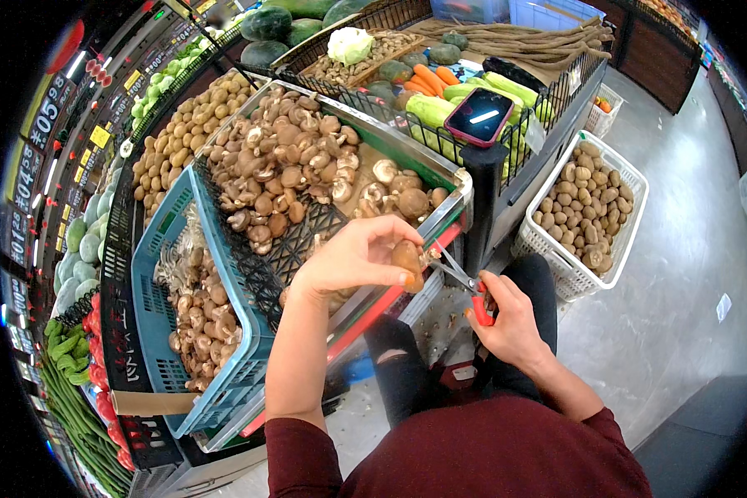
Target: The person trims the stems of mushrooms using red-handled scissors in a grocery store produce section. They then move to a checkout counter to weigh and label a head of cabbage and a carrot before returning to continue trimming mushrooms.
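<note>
My left hand (373,255) grips a shiitake mushroom (406,261) by its brown cap, the stem pointing right. In my right hand (507,317) is a pair of scissors (467,283) with red handles. Its blades are spread, and the stem end lies at or between them; exact contact is hard to tell. Beyond my hands, a heap of shiitake mushrooms (286,143) fills the back of the display bin, and a smaller group (404,187) sits at its right corner. A blue plastic crate (249,348) to the left holds more mushrooms (205,324).
A phone (479,116) rests on the black post by the wire rack, above zucchini (429,112) and carrots (429,79). On the floor to the right stands a white basket (632,218) of potatoes. Potatoes (187,131) are also piled behind the blue crate. Small scraps lie on the floor below.
</note>
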A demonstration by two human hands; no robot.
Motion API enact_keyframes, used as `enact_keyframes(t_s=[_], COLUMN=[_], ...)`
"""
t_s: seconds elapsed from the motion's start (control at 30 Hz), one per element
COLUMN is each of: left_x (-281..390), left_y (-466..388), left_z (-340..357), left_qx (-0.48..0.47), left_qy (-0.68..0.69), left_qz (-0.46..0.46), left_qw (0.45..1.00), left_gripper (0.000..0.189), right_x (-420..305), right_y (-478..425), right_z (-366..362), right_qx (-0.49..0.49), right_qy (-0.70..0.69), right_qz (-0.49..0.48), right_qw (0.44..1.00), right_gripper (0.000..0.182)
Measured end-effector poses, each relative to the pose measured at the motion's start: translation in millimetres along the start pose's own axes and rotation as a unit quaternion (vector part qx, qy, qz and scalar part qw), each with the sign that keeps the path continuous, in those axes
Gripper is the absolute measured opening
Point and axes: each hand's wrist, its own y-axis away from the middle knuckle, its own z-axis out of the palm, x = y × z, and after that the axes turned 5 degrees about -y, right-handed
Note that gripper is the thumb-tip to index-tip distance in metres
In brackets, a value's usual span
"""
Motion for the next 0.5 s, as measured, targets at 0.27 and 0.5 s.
enact_keyframes(t_s=[0.27, 0.5], left_x=[-2.3, -2.3], left_y=[-0.3, -0.6], left_z=[-1.1, -1.5], left_qx=[-0.004, -0.016], left_qy=[-0.009, -0.012], left_qz=[-0.008, -0.028], left_qw=[1.000, 0.999], left_gripper=[0.050, 0.049], right_x=[-1.1, -0.8], right_y=[-1.0, 2.4], right_z=[-0.5, -4.7], right_qx=[-0.002, -0.014], right_qy=[0.002, 0.051], right_qz=[-0.011, -0.018], right_qw=[1.000, 0.998], right_gripper=[0.038, 0.035])
